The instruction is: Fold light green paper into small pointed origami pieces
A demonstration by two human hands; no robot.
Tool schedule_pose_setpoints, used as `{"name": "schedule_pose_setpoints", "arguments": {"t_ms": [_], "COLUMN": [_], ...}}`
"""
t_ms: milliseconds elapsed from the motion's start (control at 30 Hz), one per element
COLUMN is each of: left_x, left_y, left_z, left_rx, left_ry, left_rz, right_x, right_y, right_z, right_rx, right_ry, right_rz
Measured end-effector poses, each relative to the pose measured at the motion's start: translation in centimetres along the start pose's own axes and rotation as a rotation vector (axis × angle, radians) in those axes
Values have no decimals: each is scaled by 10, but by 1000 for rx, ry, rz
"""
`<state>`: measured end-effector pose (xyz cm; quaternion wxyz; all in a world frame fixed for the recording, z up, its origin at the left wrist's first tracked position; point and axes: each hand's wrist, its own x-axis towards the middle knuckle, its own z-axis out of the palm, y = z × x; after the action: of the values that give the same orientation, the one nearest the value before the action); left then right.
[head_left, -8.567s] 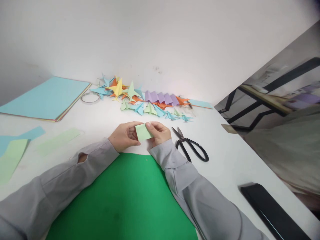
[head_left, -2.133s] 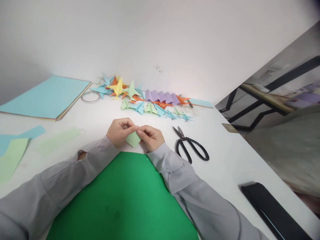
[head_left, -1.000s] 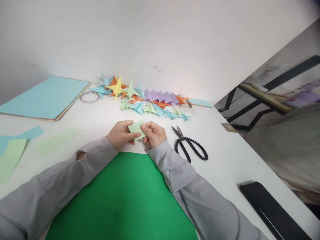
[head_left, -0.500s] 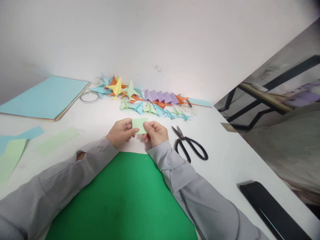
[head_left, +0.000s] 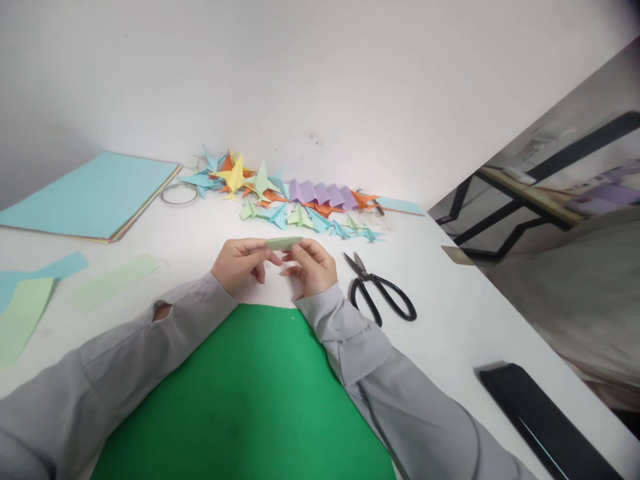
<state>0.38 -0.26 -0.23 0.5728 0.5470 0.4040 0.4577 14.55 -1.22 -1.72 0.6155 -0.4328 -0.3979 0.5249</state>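
Between my two hands is a small piece of light green paper, now tipped so it shows as a narrow, darker green strip. My left hand pinches its left end. On the right end, the thumb and fingers of my right hand are closed. Both hands hover just beyond the far edge of a green mat. Black-handled scissors lie right of my right hand, blades slightly apart.
Folded paper shapes in several colours and a pleated purple paper lie along the wall. At left are a stack of coloured paper, a thin ring and loose green paper. A black object lies at right.
The green paper has tilted from a flat, face-on rectangle to a narrow strip and risen slightly. My fingers have shifted along it; both hands stay in nearly the same place.
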Motion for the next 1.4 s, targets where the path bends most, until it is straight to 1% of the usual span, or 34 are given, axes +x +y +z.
{"name": "schedule_pose_setpoints", "arguments": {"t_ms": [67,133,233,300,400,500,567,633,733,833,900,1000,1133,1267,1400], "left_x": [1,1,2,2,3,3,3,4,4,4,3,2,2,2,2], "left_y": [1,3,3,2,-1,-4,-5,-4,-2,-1,-1,-1,1,3,2], "left_z": [0,0,1,1,2,0,-1,-2,-1,1,2,2,2,3,2], "left_rx": [-70,-149,-223,-208,-143,-94,-75,-75,-106,-99,-43,43,11,-40,-42], "left_ry": [46,66,91,124,141,149,135,100,88,118,87,32,78,109,76], "left_rz": [-40,-71,-58,-39,-19,9,33,43,10,-57,-77,-53,-23,-9,1], "right_x": [1,1,1,-1,-2,-1,-1,-2,-3,-3,-2,-1,-2,-5,-7], "right_y": [0,-1,-3,-3,-3,-2,-2,-1,0,1,1,2,0,-3,-4], "right_z": [0,0,1,3,5,6,6,7,8,7,7,6,7,9,10], "right_rx": [21,47,40,1,-37,-37,-35,-49,-82,-87,-84,-81,-119,-146,-128], "right_ry": [6,-1,-37,-53,-74,-59,-56,-81,-99,-57,-29,-5,-18,-77,-102], "right_rz": [7,31,69,70,55,50,60,72,44,-3,-15,-41,-28,24,1]}}
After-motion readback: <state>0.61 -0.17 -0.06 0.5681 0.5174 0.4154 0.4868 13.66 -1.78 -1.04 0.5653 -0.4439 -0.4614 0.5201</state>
